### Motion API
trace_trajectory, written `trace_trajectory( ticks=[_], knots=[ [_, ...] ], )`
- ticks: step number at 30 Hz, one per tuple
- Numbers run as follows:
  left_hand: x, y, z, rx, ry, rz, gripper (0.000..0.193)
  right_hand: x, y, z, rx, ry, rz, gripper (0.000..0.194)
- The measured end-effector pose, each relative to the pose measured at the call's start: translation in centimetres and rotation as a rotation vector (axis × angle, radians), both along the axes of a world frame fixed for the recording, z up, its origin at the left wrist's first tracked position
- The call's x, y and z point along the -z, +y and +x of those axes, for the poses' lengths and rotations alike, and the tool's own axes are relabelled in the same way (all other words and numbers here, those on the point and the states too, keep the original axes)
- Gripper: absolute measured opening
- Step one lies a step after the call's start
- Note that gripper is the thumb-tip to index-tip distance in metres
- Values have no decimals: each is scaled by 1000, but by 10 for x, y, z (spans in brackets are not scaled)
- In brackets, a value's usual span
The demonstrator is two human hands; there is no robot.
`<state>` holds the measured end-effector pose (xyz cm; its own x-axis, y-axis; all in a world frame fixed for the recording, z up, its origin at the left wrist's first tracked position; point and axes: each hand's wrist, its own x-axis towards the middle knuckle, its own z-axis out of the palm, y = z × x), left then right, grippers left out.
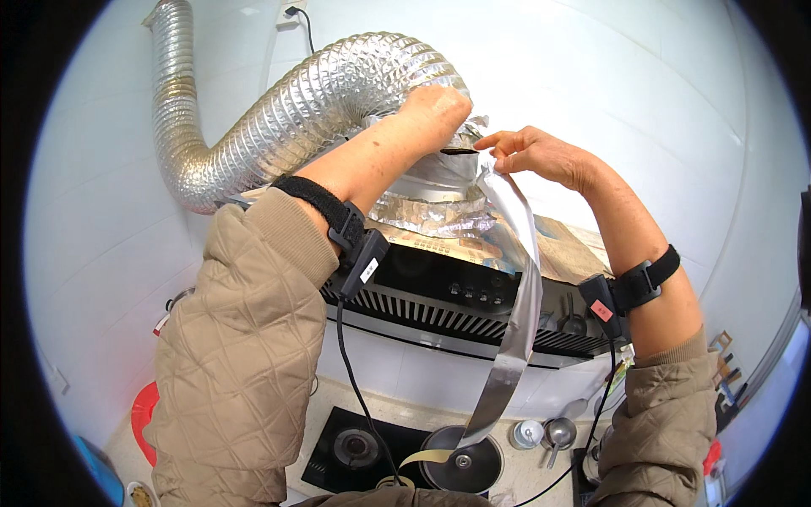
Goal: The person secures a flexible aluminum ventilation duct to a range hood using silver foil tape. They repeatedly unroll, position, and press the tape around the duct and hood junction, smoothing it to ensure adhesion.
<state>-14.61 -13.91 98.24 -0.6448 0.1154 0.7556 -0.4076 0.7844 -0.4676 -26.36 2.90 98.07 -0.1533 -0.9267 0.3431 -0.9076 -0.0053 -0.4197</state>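
A flexible aluminium duct [298,108] curves down to a collar [431,184] on top of the range hood [443,285]. My left hand [437,108] lies against the duct's end just above the collar, its fingers partly hidden; whether they grip the foil is unclear. To its right, my right hand [529,152] pinches the upper end of a long strip of aluminium foil tape [523,317] between thumb and fingers. The strip hangs in front of the hood to the pan lid, where its pale backing paper [427,455] curls away. A dark gap shows in the foil between my hands.
Printed cardboard [557,247] covers the hood's top. Below are a black gas hob [355,443], a lidded pan [488,466], a glass jar [526,435] and a metal ladle [560,433]. Black cables [355,374] hang from both arm straps. A wall socket [287,16] with a plug is behind the duct.
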Motion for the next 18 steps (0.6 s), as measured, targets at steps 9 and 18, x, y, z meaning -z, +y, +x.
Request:
trace_trajectory(
  ticks=[9,18],
  knots=[
    [0,-3,1,35,-22,-11,17,-1,-30,7,70,194,130,20],
    [-4,-2,0,2,-28,24,20,-1,-32,9,95,305,128,12]
  ],
)
